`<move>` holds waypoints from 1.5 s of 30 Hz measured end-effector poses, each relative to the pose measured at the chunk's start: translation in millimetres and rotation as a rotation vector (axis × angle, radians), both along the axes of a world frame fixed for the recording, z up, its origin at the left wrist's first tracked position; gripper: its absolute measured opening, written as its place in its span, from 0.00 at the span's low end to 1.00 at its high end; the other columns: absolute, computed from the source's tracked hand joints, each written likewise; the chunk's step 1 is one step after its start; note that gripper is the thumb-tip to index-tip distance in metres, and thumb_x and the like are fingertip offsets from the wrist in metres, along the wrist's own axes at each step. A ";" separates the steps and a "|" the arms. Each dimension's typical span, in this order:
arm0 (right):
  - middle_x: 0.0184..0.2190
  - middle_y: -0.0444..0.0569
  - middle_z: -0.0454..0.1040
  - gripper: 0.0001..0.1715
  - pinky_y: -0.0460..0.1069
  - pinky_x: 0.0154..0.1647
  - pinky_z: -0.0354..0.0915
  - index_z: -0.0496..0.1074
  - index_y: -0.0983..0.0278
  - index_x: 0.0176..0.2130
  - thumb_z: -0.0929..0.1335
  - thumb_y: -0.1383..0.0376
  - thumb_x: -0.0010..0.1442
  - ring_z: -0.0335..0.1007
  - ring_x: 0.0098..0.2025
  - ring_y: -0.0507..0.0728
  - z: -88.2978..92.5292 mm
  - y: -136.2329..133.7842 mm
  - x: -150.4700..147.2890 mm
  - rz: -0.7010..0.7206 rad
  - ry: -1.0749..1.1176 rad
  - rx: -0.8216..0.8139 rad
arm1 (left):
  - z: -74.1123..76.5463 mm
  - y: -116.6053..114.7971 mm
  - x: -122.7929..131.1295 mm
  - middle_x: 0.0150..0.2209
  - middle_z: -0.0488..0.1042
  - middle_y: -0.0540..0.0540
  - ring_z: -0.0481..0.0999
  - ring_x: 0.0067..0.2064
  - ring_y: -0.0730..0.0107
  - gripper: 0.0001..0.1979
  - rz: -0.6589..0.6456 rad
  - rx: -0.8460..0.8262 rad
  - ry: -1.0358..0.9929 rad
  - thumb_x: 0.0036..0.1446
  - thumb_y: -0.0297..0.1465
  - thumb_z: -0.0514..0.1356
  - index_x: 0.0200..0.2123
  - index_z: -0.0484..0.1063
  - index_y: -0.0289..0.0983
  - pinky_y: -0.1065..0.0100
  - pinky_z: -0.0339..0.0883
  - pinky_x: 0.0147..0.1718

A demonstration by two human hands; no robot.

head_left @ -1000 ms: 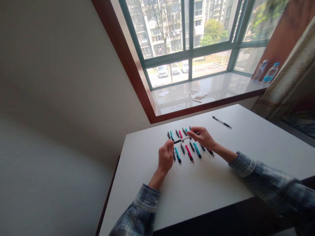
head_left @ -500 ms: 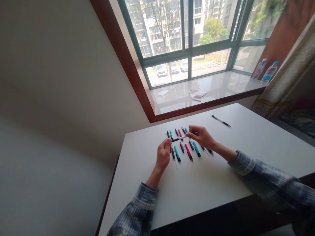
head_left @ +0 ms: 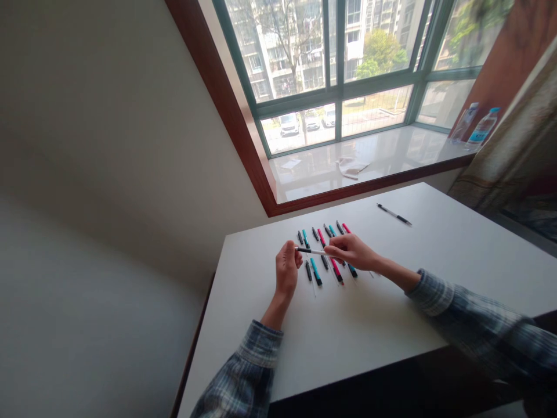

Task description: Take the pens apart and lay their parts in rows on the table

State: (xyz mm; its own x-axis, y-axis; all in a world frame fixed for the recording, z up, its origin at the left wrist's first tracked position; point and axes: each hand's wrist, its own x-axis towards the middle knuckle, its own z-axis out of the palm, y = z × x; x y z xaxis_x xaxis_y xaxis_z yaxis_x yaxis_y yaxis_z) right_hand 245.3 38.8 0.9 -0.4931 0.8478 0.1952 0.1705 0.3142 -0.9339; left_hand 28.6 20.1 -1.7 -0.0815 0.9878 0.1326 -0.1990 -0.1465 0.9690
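Both hands hold one thin pen (head_left: 311, 251) level above the white table (head_left: 391, 313). My left hand (head_left: 287, 271) pinches its dark left end. My right hand (head_left: 350, 251) grips its pale right end with curled fingers. Under and around the hands lie two rows of pen parts (head_left: 324, 255) in black, teal and pink, side by side. The right hand hides part of the nearer row.
A single black and white pen (head_left: 394, 214) lies apart at the table's far right. Beyond the table a glossy window sill (head_left: 369, 162) carries a folded cloth (head_left: 351, 168) and two water bottles (head_left: 476, 125). A curtain (head_left: 513, 139) hangs on the right.
My right hand has slid left and nearer along the pen, so the hands are closer together. The pen now sits flatter, and more of the far row of parts shows.
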 end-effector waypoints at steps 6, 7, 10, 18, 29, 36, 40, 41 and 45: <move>0.19 0.41 0.67 0.32 0.45 0.22 0.50 0.70 0.65 0.27 0.67 0.40 0.64 0.54 0.20 0.48 -10.9 2.7 -7.5 -0.044 0.107 -0.174 | 9.2 -1.8 -3.5 0.33 0.70 0.50 0.67 0.31 0.77 0.20 -0.183 -0.044 -0.187 0.60 0.41 0.68 0.50 0.76 0.36 0.74 0.63 0.30; 0.19 0.41 0.66 0.33 0.45 0.21 0.49 0.70 0.65 0.27 0.67 0.40 0.64 0.54 0.19 0.48 -12.4 2.1 -8.6 -0.041 0.118 -0.193 | 8.5 -1.8 -3.4 0.33 0.70 0.49 0.68 0.31 0.77 0.21 -0.206 -0.060 -0.175 0.59 0.40 0.69 0.51 0.76 0.35 0.73 0.64 0.32; 0.19 0.41 0.67 0.33 0.45 0.21 0.49 0.70 0.65 0.27 0.67 0.40 0.64 0.53 0.19 0.48 -12.5 -3.9 -13.2 -0.017 0.129 -0.221 | 4.4 -2.5 -0.5 0.31 0.71 0.50 0.69 0.32 0.76 0.20 -0.206 -0.068 -0.111 0.58 0.40 0.70 0.48 0.78 0.33 0.72 0.66 0.36; 0.24 0.44 0.72 0.29 0.46 0.28 0.57 0.73 0.65 0.29 0.65 0.45 0.69 0.62 0.24 0.50 2.3 -20.9 -19.1 -0.044 -0.077 0.108 | 9.1 -10.4 9.1 0.28 0.67 0.52 0.68 0.29 0.73 0.16 -0.213 0.096 0.019 0.69 0.46 0.56 0.42 0.70 0.39 0.71 0.65 0.31; 0.19 0.39 0.57 0.30 0.46 0.25 0.50 0.62 0.63 0.24 0.64 0.47 0.70 0.51 0.24 0.50 -0.1 -12.4 -11.8 -0.292 -0.055 0.211 | 3.5 -17.8 2.0 0.35 0.78 0.48 0.73 0.32 0.70 0.17 -0.237 0.349 0.890 0.73 0.39 0.51 0.51 0.75 0.38 0.69 0.64 0.37; 0.25 0.43 0.73 0.21 0.47 0.30 0.61 0.73 0.63 0.30 0.68 0.52 0.69 0.63 0.26 0.52 0.6 -10.8 -12.1 -0.326 -0.075 0.293 | 2.3 -16.5 1.1 0.40 0.81 0.47 0.78 0.37 0.66 0.17 -0.198 0.324 0.969 0.74 0.40 0.50 0.53 0.75 0.41 0.69 0.64 0.38; 0.34 0.47 0.79 0.15 0.49 0.37 0.70 0.77 0.62 0.38 0.67 0.55 0.69 0.73 0.34 0.54 0.4 -10.4 -12.8 -0.271 0.003 0.324 | 2.9 -16.3 1.2 0.40 0.82 0.46 0.78 0.37 0.65 0.18 -0.175 0.291 0.990 0.74 0.40 0.49 0.54 0.75 0.41 0.69 0.64 0.37; 0.36 0.48 0.79 0.14 0.50 0.38 0.72 0.78 0.61 0.41 0.68 0.55 0.69 0.75 0.36 0.55 0.5 -10.8 -13.0 -0.257 0.031 0.310 | 3.1 -16.3 1.3 0.40 0.82 0.46 0.78 0.37 0.65 0.18 -0.168 0.287 0.991 0.74 0.40 0.49 0.54 0.75 0.41 0.69 0.64 0.37; 0.37 0.49 0.80 0.16 0.50 0.37 0.74 0.78 0.62 0.44 0.70 0.53 0.66 0.77 0.37 0.56 1.3 -12.4 -13.2 -0.203 0.095 0.199 | 4.1 -16.9 2.3 0.40 0.82 0.45 0.78 0.38 0.64 0.19 -0.171 0.291 0.983 0.74 0.40 0.49 0.55 0.75 0.41 0.68 0.64 0.38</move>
